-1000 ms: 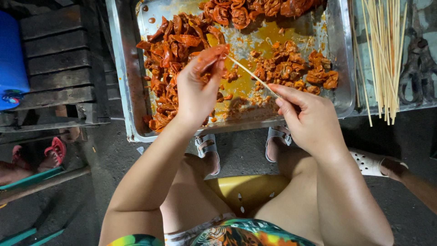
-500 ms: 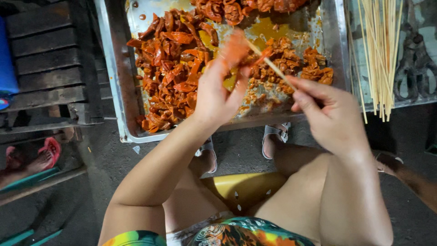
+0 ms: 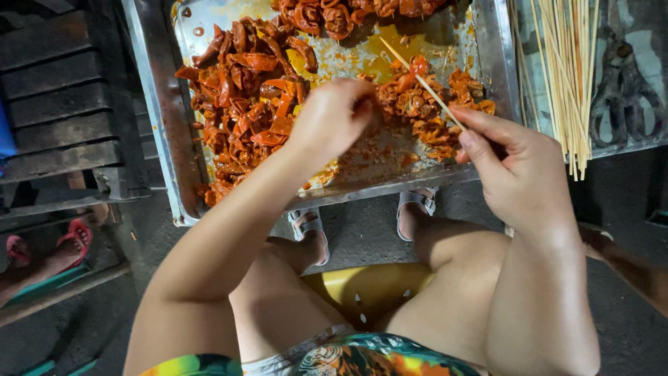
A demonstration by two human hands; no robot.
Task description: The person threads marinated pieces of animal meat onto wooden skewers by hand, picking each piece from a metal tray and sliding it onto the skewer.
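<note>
Metal tray (image 3: 163, 125) above dark pavement (image 3: 369, 230).

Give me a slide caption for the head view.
Right hand holds bamboo skewer; left hand reaches marinated meat on metal tray.

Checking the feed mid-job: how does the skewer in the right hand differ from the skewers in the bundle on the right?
The held skewer lies slanted over the metal tray, pinched by the right hand; the bundle of skewers lies beside the tray, untouched. The held skewer carries a red meat piece; the bundle's are bare. Both are thin, pale wooden sticks. The left hand is down among the meat.
</note>
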